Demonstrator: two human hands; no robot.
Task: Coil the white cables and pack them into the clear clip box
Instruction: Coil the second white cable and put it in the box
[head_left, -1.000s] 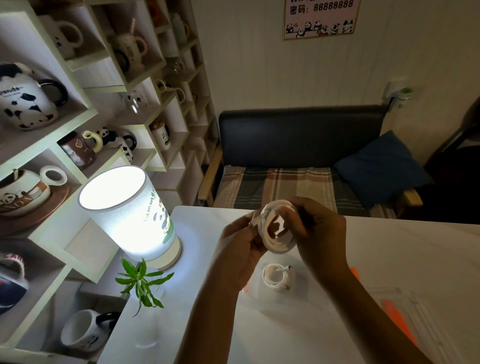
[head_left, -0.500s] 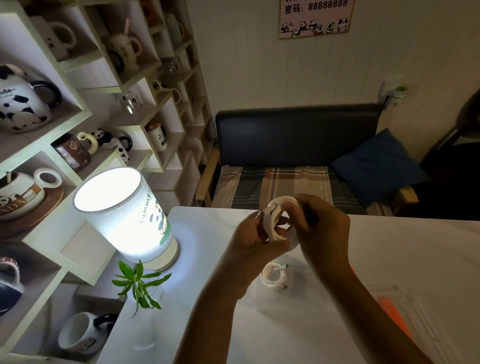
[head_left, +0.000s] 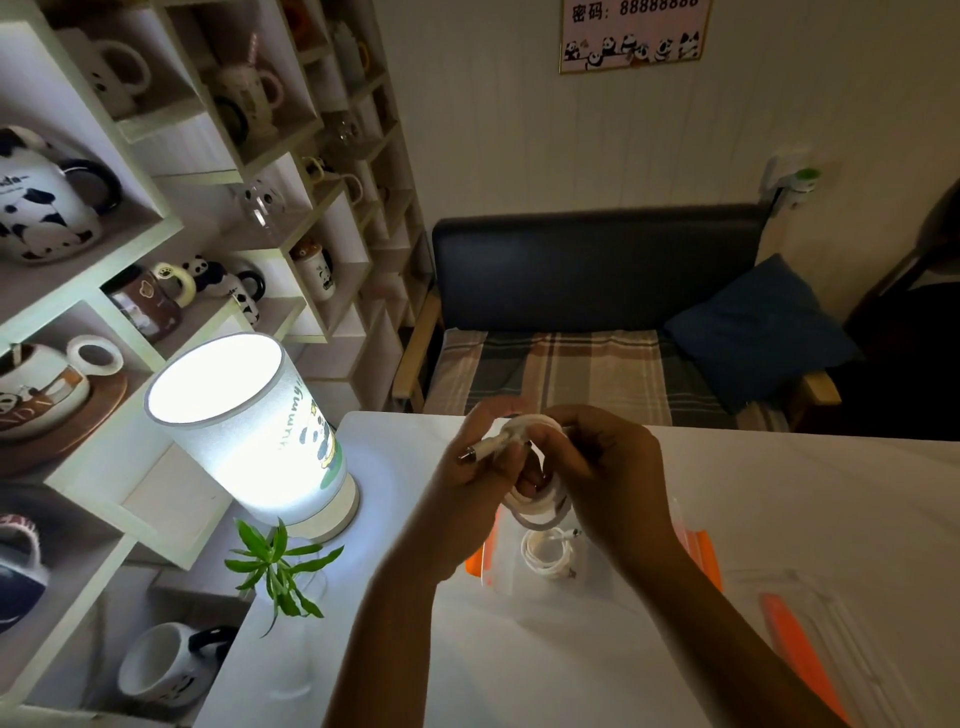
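Both my hands hold one coiled white cable (head_left: 537, 506) in the air above the white table (head_left: 779, 519). My left hand (head_left: 475, 480) pinches the cable's plug end, whose metal tip sticks out to the left. My right hand (head_left: 605, 475) grips the coil from the right, and the loops hang below my fingers. Right underneath stands the clear clip box (head_left: 597, 574) with orange clips, open. A second coiled white cable (head_left: 545, 553) lies inside it.
A lit cylindrical lamp (head_left: 249, 431) stands at the table's left edge, with a small green plant (head_left: 278, 569) in front of it. The box's clear lid (head_left: 810, 639) with an orange clip lies at the right. Shelves of mugs fill the left; a bench stands behind the table.
My hands have turned the coil, and the plug end now sticks out to the left between my left fingers. The loops hang lower, closer to the box.
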